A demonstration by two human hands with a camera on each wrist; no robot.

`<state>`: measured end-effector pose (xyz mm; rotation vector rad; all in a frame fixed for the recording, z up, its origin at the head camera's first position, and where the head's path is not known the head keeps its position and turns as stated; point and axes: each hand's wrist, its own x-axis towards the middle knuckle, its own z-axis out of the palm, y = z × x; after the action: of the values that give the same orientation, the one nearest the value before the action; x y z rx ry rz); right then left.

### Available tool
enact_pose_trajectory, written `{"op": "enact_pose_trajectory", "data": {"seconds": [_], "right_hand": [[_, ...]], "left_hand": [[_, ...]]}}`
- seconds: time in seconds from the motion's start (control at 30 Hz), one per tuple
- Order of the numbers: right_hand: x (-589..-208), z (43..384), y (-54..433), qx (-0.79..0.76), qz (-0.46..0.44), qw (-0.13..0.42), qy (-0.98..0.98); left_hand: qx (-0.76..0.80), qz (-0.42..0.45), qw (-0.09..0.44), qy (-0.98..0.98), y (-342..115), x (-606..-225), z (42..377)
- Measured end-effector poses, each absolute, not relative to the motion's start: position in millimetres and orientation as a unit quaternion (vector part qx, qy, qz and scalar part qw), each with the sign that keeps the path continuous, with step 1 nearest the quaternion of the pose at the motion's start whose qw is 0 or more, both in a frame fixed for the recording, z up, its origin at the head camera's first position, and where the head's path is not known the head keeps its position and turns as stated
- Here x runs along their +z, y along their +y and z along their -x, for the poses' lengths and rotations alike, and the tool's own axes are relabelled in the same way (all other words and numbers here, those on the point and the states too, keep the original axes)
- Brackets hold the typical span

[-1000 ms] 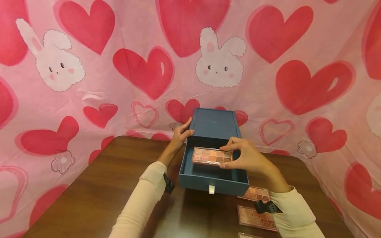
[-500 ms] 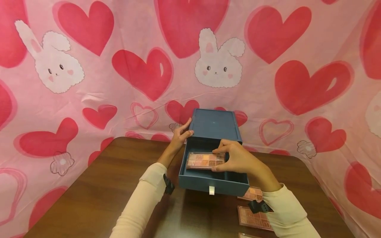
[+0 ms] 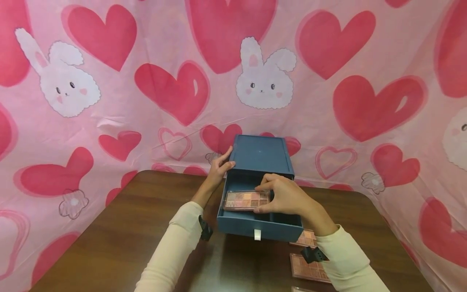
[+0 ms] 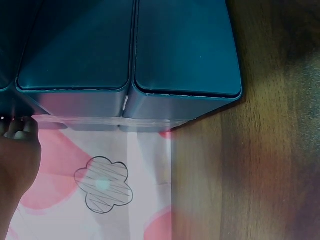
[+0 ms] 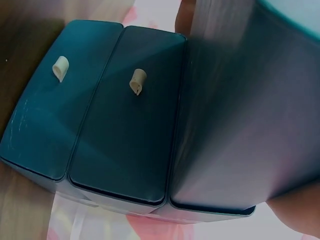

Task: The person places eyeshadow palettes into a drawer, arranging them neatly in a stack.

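A blue drawer unit stands at the back of the table, its top drawer pulled out. Inside that drawer is a pink eyeshadow palette with a clear lid. My right hand pinches the palette's right end between thumb and fingers. Whether the palette touches the drawer floor I cannot tell. Against the unit's left side, near the top edge, my left hand rests with thumb and fingers extended. The left wrist view catches part of the left hand beside the unit.
More eyeshadow palettes lie in a column at right: a far palette, a middle palette and a near one cut off by the frame. Two lower drawers are shut, with pale pull tabs. A heart-and-bunny cloth hangs behind the table.
My right hand has moved left and lower into the drawer with the palette, which now lies nearer the drawer's left wall. My left hand has stayed on the unit's side.
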<state>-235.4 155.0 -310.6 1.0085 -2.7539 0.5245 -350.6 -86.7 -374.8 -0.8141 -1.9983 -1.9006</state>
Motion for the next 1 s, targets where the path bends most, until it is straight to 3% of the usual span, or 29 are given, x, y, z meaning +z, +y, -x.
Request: {"op": "enact_pose_trajectory", "data": {"seconds": [0.27, 0.6, 1.0], "right_hand": [[-313, 235, 156, 0.134, -0.341, 0.082, -0.927], [-313, 234, 154, 0.093, -0.33, 0.092, -0.935], [-313, 229, 169, 0.185, -0.32, 0.12, -0.921]], "left_hand": [[-0.662, 0.272, 0.112, -0.689, -87, -375, 349], [-0.659, 0.269, 0.131, -0.69, -86, -374, 349], [-0.659, 0.268, 0.125, -0.691, -86, -374, 348]]}}
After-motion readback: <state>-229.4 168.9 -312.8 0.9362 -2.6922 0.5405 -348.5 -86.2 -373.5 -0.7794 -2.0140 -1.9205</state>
